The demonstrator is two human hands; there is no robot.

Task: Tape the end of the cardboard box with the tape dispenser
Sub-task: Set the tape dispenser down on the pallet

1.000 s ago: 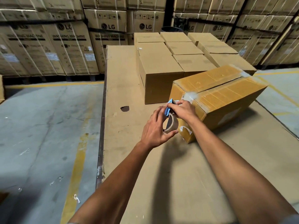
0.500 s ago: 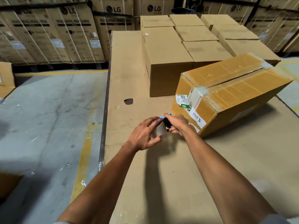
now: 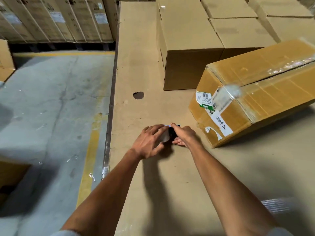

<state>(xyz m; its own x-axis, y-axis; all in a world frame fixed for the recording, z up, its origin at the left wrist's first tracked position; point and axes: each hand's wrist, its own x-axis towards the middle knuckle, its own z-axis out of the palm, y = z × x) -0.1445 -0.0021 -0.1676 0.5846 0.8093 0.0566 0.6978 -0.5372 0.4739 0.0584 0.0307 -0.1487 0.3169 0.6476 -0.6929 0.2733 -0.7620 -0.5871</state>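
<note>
The yellow-brown cardboard box (image 3: 265,92) lies tilted on the cardboard-covered table (image 3: 170,193), with clear tape along its top seam and down its near end, where white labels are stuck. The tape dispenser (image 3: 167,133), blue and black with a roll of tape, sits low over the table to the left of the box's near corner. My left hand (image 3: 148,142) curls around the roll side. My right hand (image 3: 185,136) grips the handle side. Both hands are apart from the box.
Several plain brown boxes (image 3: 187,40) stand packed together at the back of the table. A small hole (image 3: 138,95) marks the table's cardboard sheet. The table's left edge drops to a concrete floor (image 3: 51,108) with yellow lines. Stacked appliance cartons (image 3: 56,17) line the far left.
Both hands have drawn the tape dispenser down and away from the box's near end to just above the table. The view has tipped downward and closer.
</note>
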